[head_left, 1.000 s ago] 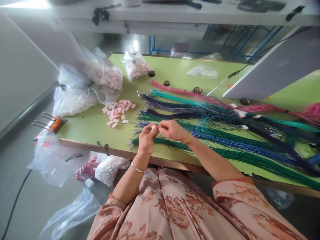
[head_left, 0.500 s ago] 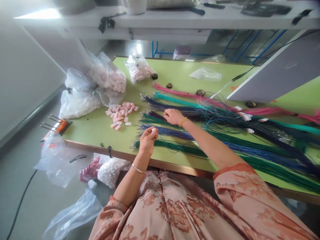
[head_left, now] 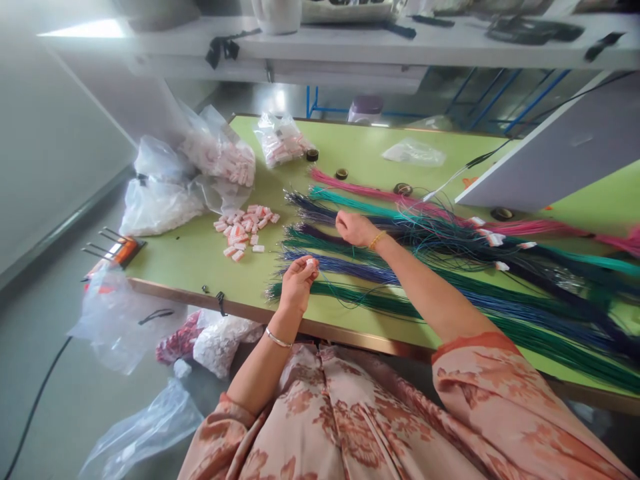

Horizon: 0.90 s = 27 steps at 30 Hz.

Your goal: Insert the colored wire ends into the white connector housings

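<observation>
Right hand has been moved from the connector to the dark wires; fingers curled, grip can't be told. Connector is pinched in left hand, by the blue wires, thin wire trailing.

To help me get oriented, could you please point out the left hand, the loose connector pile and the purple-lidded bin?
Left hand point(head_left: 296, 287): head view, back of hand.
Connector pile point(head_left: 239, 233): head view, middle.
Bin point(head_left: 367, 105): head view, lid.

The table is viewed from head height, forward and down. It is seen from fairly near, far edge included.
</observation>
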Each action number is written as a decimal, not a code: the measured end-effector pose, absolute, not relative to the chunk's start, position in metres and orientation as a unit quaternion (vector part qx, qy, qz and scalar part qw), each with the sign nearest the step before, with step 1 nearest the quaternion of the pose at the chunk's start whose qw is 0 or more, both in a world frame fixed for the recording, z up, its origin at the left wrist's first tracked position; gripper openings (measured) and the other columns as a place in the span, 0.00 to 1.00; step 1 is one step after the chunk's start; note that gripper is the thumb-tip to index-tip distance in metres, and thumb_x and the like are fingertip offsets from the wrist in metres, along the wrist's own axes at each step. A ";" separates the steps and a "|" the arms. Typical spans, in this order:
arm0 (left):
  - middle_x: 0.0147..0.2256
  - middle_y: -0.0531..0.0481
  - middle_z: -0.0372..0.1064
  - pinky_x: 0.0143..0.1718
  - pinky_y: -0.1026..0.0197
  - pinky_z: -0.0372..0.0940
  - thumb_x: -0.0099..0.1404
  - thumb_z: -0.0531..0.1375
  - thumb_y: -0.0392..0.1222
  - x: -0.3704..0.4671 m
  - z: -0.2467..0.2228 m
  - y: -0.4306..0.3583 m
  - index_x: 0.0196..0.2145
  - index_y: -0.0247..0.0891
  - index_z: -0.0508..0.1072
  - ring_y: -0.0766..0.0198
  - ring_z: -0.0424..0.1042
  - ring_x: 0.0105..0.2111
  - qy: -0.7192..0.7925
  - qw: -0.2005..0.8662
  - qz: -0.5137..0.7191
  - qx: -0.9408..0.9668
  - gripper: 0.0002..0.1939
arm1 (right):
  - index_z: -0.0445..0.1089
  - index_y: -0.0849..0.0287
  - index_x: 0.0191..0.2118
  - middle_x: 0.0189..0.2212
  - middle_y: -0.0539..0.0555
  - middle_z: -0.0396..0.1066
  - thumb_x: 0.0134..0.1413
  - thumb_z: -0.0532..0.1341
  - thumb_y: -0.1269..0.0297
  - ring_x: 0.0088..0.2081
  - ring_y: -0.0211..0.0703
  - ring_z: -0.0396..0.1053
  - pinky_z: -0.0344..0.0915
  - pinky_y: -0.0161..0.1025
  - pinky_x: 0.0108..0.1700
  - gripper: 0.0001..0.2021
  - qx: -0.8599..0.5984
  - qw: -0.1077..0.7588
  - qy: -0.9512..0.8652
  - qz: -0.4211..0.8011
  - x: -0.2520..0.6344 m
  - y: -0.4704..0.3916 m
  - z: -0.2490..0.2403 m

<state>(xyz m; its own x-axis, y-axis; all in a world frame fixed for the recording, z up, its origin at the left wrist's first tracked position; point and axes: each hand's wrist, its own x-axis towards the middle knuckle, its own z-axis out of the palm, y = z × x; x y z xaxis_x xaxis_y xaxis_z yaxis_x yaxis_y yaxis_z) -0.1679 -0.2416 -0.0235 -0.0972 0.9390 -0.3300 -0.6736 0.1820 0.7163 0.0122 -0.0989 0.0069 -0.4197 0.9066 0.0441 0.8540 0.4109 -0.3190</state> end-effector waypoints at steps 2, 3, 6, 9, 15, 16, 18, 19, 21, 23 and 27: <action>0.31 0.49 0.73 0.32 0.65 0.61 0.46 0.73 0.38 -0.167 -0.023 -0.242 0.33 0.33 0.75 0.72 0.66 0.27 0.407 0.652 0.619 0.160 0.16 | 0.70 0.62 0.35 0.30 0.55 0.73 0.54 0.55 0.68 0.29 0.40 0.65 0.57 0.35 0.34 0.07 -0.506 0.156 -0.825 0.196 0.008 -0.094 0.005; 0.31 0.49 0.73 0.32 0.65 0.61 0.45 0.73 0.38 -0.167 -0.023 -0.242 0.33 0.33 0.75 0.72 0.66 0.28 0.407 0.652 0.619 0.159 0.17 | 0.70 0.62 0.33 0.29 0.54 0.73 0.52 0.56 0.67 0.29 0.38 0.64 0.57 0.34 0.34 0.06 -0.491 0.182 -0.820 0.229 0.003 -0.092 0.004; 0.31 0.49 0.73 0.32 0.65 0.61 0.46 0.73 0.37 -0.167 -0.022 -0.242 0.33 0.34 0.75 0.72 0.66 0.27 0.408 0.652 0.618 0.164 0.16 | 0.69 0.62 0.30 0.26 0.51 0.70 0.48 0.58 0.65 0.27 0.36 0.62 0.58 0.34 0.32 0.06 -0.450 0.248 -0.799 0.312 -0.021 -0.091 0.005; 0.31 0.50 0.73 0.32 0.65 0.61 0.47 0.72 0.38 -0.168 -0.023 -0.243 0.34 0.34 0.74 0.73 0.65 0.27 0.407 0.650 0.620 0.168 0.16 | 0.68 0.62 0.30 0.25 0.49 0.68 0.47 0.58 0.62 0.26 0.35 0.60 0.58 0.33 0.31 0.08 -0.413 0.293 -0.778 0.371 -0.045 -0.097 0.014; 0.32 0.50 0.72 0.32 0.65 0.60 0.50 0.71 0.35 -0.170 -0.021 -0.242 0.35 0.34 0.73 0.73 0.66 0.27 0.400 0.658 0.621 0.145 0.15 | 0.69 0.62 0.29 0.24 0.49 0.68 0.47 0.59 0.62 0.26 0.33 0.61 0.59 0.32 0.30 0.08 -0.383 0.321 -0.764 0.408 -0.047 -0.133 0.030; 0.32 0.50 0.72 0.32 0.66 0.61 0.50 0.70 0.35 -0.170 -0.020 -0.241 0.35 0.35 0.73 0.73 0.65 0.27 0.397 0.662 0.620 0.140 0.14 | 0.69 0.63 0.29 0.24 0.49 0.69 0.47 0.60 0.62 0.26 0.33 0.61 0.59 0.32 0.30 0.08 -0.386 0.321 -0.761 0.410 -0.043 -0.140 0.030; 0.32 0.51 0.71 0.31 0.67 0.61 0.51 0.70 0.33 -0.170 -0.017 -0.241 0.35 0.36 0.73 0.73 0.64 0.26 0.388 0.673 0.615 0.132 0.14 | 0.69 0.63 0.29 0.24 0.50 0.70 0.47 0.60 0.62 0.26 0.33 0.62 0.60 0.32 0.30 0.08 -0.392 0.321 -0.756 0.415 -0.034 -0.155 0.028; 0.31 0.51 0.71 0.30 0.67 0.61 0.51 0.69 0.33 -0.170 -0.015 -0.240 0.35 0.36 0.73 0.73 0.64 0.26 0.384 0.679 0.612 0.129 0.13 | 0.70 0.62 0.29 0.24 0.50 0.70 0.46 0.60 0.62 0.26 0.34 0.63 0.60 0.32 0.30 0.08 -0.395 0.318 -0.753 0.419 -0.030 -0.162 0.027; 0.31 0.52 0.71 0.30 0.69 0.61 0.51 0.69 0.31 -0.170 -0.012 -0.240 0.35 0.36 0.73 0.74 0.64 0.26 0.376 0.690 0.606 0.123 0.13 | 0.69 0.62 0.28 0.24 0.50 0.71 0.46 0.60 0.62 0.25 0.34 0.63 0.59 0.32 0.28 0.08 -0.396 0.310 -0.748 0.432 -0.024 -0.174 0.024; 0.31 0.52 0.70 0.30 0.70 0.61 0.51 0.68 0.31 -0.170 -0.009 -0.240 0.35 0.36 0.73 0.74 0.65 0.26 0.371 0.697 0.602 0.118 0.13 | 0.69 0.62 0.27 0.23 0.50 0.71 0.45 0.60 0.62 0.24 0.33 0.62 0.59 0.31 0.27 0.07 -0.394 0.305 -0.744 0.445 -0.020 -0.182 0.021; 0.30 0.53 0.69 0.31 0.69 0.62 0.53 0.67 0.30 -0.169 -0.007 -0.241 0.36 0.36 0.73 0.74 0.66 0.27 0.372 0.701 0.596 0.124 0.11 | 0.68 0.62 0.26 0.23 0.49 0.70 0.43 0.60 0.64 0.23 0.32 0.61 0.58 0.31 0.26 0.06 -0.390 0.304 -0.749 0.441 -0.017 -0.189 0.016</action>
